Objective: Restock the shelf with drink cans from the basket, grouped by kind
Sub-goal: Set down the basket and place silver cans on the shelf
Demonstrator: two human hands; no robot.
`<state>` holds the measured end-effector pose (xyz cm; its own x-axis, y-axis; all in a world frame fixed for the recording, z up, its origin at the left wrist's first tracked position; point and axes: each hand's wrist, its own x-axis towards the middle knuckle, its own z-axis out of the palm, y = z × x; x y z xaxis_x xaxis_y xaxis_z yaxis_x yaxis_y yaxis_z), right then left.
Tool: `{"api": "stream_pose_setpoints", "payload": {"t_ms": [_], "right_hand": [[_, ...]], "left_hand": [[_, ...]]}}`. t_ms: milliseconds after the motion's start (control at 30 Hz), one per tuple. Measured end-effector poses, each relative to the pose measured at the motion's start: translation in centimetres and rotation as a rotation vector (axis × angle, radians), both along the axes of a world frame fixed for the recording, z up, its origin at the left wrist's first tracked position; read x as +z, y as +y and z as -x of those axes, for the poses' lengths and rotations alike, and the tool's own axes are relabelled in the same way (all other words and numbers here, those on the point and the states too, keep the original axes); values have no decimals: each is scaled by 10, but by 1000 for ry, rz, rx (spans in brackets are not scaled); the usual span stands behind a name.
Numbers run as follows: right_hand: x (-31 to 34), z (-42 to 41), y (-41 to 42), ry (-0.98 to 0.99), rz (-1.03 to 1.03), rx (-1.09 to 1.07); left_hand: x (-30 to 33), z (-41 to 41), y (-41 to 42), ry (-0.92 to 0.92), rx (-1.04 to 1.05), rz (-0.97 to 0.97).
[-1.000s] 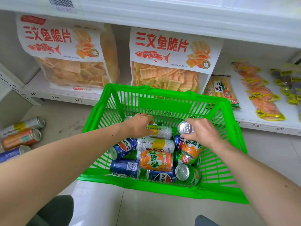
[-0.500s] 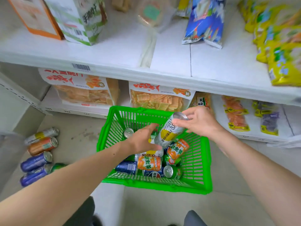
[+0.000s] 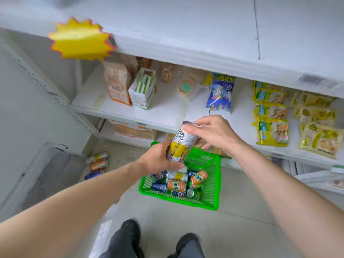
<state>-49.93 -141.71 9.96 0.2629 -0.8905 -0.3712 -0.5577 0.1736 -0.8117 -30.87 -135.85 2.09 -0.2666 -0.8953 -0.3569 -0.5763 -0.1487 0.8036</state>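
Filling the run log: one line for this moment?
left hand grips white-and-yellow can base | right hand grips its top | above green basket | shelf placement pending

Held can [image 3: 181, 146]: white body, yellow band, dark lettering, silver top. Basket [image 3: 214, 183], below the fingers [image 3: 188, 130]: bright green, slatted grid walls. Cans in basket: orange can [image 3: 176, 185] with green-and-white lettering; dark blue can [image 3: 159, 186]; green can [image 3: 193, 194] with silver top; white can [image 3: 176, 176] with yellow patch. Shelf [image 3: 167, 112], beyond the fingers: white. Starburst tag [image 3: 80, 40], far above left of the fingers: yellow, red jagged edge. Snack bag [image 3: 220, 94]: blue with white and yellow print. Packets [image 3: 271, 131], right of the fingers: yellow with green labels. Floor [image 3: 232, 229]: pale grey.
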Motion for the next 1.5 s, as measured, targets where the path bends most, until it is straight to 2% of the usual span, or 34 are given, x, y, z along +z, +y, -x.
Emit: {"api": "stream_pose_setpoints", "payload": {"t_ms": [133,267,433,567,733,867,1067,1267,1500], "right_hand": [[71,-17,6,-100,-11,38],[127,-36,9,-68,77,109],[196,-61,2,-143,179,61],[240,-81,-16,-88,274,4],[272,-102,-59,-26,383,-84],[278,-108,-109,23,429,-171],[265,-123,-201,69,480,-301],[232,-142,-285,74,534,-320],[221,-154,-364,93,611,-291]], "left_hand": [[82,-22,0,28,31,3],[146,-42,-4,77,-9,13],[217,-63,-19,77,-70,127],[254,-78,-46,44,-57,223],[286,-92,-86,-87,-7,322],[296,-105,-119,-307,-1,378],[275,-111,-183,-412,29,389],[245,-99,-244,-501,76,389],[245,-103,-303,-575,107,353]]}}
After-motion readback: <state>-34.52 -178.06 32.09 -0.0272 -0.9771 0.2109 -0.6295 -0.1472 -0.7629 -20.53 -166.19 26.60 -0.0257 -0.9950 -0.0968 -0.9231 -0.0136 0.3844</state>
